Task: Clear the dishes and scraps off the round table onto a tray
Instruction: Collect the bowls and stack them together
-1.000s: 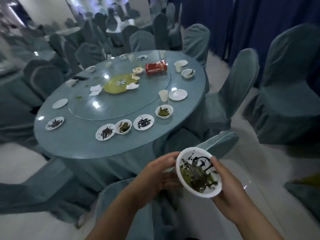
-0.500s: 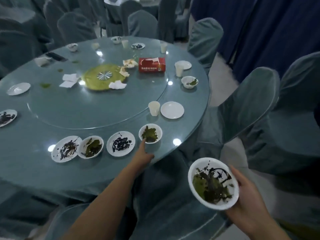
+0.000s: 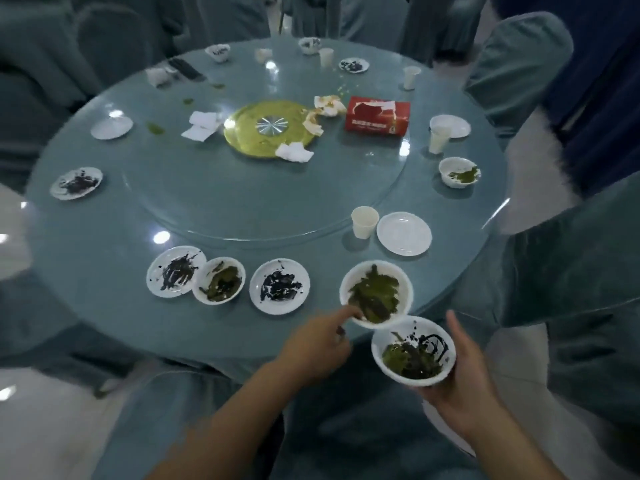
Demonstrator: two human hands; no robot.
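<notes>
My right hand (image 3: 464, 379) cups a white bowl (image 3: 414, 351) of green and dark scraps just off the near edge of the round table (image 3: 104, 306). My left hand (image 3: 318, 344) pinches the near rim of a second white bowl (image 3: 376, 294) with green scraps, tilted up at the table's edge and overlapping the held bowl. Along the near edge lie a dark-smeared plate (image 3: 280, 286), a small green-scrap bowl (image 3: 219, 280) and another smeared plate (image 3: 176, 271).
Also on the table are a paper cup (image 3: 364, 222), a clean plate (image 3: 404, 233), a red tissue box (image 3: 377, 116), crumpled napkins (image 3: 202, 124), a yellow centre disc (image 3: 268, 128) and more dishes at the far rim. Covered chairs ring the table; one (image 3: 571, 271) stands at the right.
I have come closer to the table. My left hand has taken the green-scrap bowl by its rim and lifted it toward the bowl held in my right hand, which has risen beside it.
</notes>
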